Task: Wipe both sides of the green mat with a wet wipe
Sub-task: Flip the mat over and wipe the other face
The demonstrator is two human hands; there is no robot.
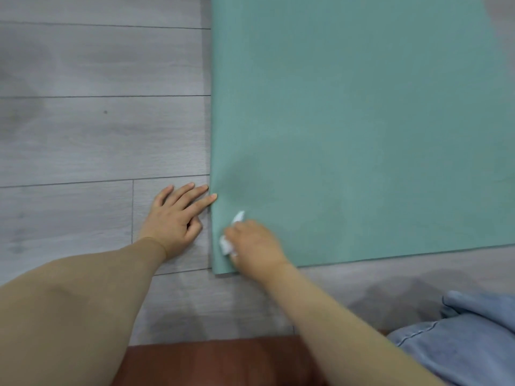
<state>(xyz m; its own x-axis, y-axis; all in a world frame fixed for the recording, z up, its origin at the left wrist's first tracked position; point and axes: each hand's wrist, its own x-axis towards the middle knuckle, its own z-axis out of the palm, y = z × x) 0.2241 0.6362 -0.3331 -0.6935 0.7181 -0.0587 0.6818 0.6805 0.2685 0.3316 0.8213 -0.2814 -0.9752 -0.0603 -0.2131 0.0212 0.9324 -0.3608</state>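
Grey wood-plank floor point(83, 135) fills the left side and the near strip; green mat point(348, 121) lies flat on it, covering the upper right, its left edge running straight down the middle of the view, its near edge slanting up toward the right, near-left corner just ahead of the person.

Blue denim fabric point(459, 344) bunched at lower right; a reddish-brown surface point(217, 360) at the bottom edge, what it is I cannot tell.

Left hand point(174, 221) flat on the floor just beside the mat's left edge; fingers point(195, 196) straight and spread, holding nothing, two tips touching the edge.

Right hand point(255, 246) on the mat near its near-left corner, fingers curled over a crumpled white wet wipe point(227, 245), pressing it onto the green surface; bits of wipe stick out above and left of the hand.
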